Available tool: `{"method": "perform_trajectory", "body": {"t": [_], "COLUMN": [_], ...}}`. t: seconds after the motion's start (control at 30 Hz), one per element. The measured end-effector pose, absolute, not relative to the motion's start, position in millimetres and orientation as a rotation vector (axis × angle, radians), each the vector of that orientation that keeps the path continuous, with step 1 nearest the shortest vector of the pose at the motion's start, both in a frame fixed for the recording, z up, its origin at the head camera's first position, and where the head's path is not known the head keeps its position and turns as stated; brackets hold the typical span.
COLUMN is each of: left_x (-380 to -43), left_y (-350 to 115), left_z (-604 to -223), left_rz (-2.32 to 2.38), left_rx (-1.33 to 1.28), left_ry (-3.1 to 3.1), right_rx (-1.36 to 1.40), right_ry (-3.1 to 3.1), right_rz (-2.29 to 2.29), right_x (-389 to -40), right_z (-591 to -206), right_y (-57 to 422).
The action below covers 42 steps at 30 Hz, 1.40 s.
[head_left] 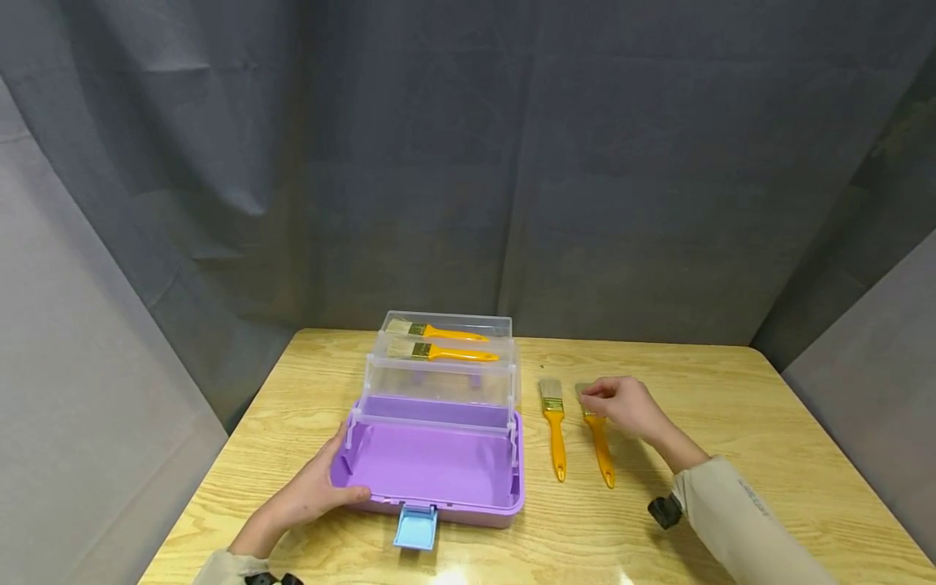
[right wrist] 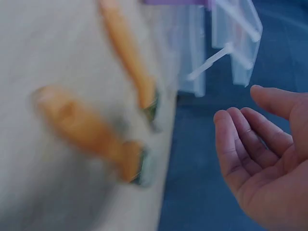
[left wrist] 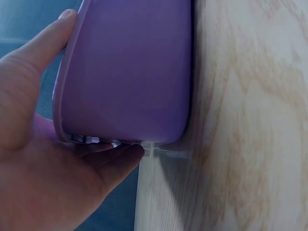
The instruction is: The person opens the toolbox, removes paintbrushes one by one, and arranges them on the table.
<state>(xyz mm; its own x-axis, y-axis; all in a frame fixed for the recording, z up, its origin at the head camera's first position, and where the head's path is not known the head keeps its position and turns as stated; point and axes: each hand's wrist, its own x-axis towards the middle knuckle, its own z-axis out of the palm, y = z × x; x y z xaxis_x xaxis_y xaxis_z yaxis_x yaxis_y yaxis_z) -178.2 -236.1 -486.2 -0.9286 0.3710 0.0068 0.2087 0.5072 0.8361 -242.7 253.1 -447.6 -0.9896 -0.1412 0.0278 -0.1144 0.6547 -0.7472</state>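
Observation:
My left hand (head_left: pixel 310 490) holds the left end of an open purple storage box (head_left: pixel 439 467). In the left wrist view the thumb lies along the box's rim, with the other fingers around its far side. My right hand (head_left: pixel 627 405) hovers over the right one of two loose paintbrushes (head_left: pixel 602 453), overlapping its bristles in the head view. Nothing is between its loosely bent fingers in the right wrist view. The other loose paintbrush (head_left: pixel 556 435) lies just left of it, bristles away from me. Both have yellow-orange handles, blurred in the right wrist view.
Clear tiered trays (head_left: pixel 448 383) rise at the box's back, bearing an upper paintbrush (head_left: pixel 457 334) and a lower paintbrush (head_left: pixel 462 354). A light-blue latch (head_left: pixel 416 530) hangs open at the front. Dark cloth (head_left: pixel 409 162) stands behind the wooden table (head_left: pixel 702 390).

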Motion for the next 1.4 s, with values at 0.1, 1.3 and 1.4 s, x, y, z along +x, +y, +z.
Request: {"method": "perform_trajectory", "body": {"t": [0.1, 1.3, 1.4], "left_x": [-178.3, -178.3, -177.9], "left_y": [-236.7, -235.8, -235.5], "left_z": [-486.8, -485.9, -485.2], "left_rz": [1.389, 1.388, 1.395], "left_rx": [0.506, 0.483, 0.488], "left_ry": [2.583, 2.57, 2.573], "right_rx": [-0.293, -0.726, -0.736], "right_ry": [2.883, 2.966, 2.968], "right_rz": [-1.226, -0.955, -0.915], "right_x": [-252.2, -326.7, -327.7], "right_z": [-432.4, -399.1, -399.9], "right_y": [235.3, 117.6, 114.3]}}
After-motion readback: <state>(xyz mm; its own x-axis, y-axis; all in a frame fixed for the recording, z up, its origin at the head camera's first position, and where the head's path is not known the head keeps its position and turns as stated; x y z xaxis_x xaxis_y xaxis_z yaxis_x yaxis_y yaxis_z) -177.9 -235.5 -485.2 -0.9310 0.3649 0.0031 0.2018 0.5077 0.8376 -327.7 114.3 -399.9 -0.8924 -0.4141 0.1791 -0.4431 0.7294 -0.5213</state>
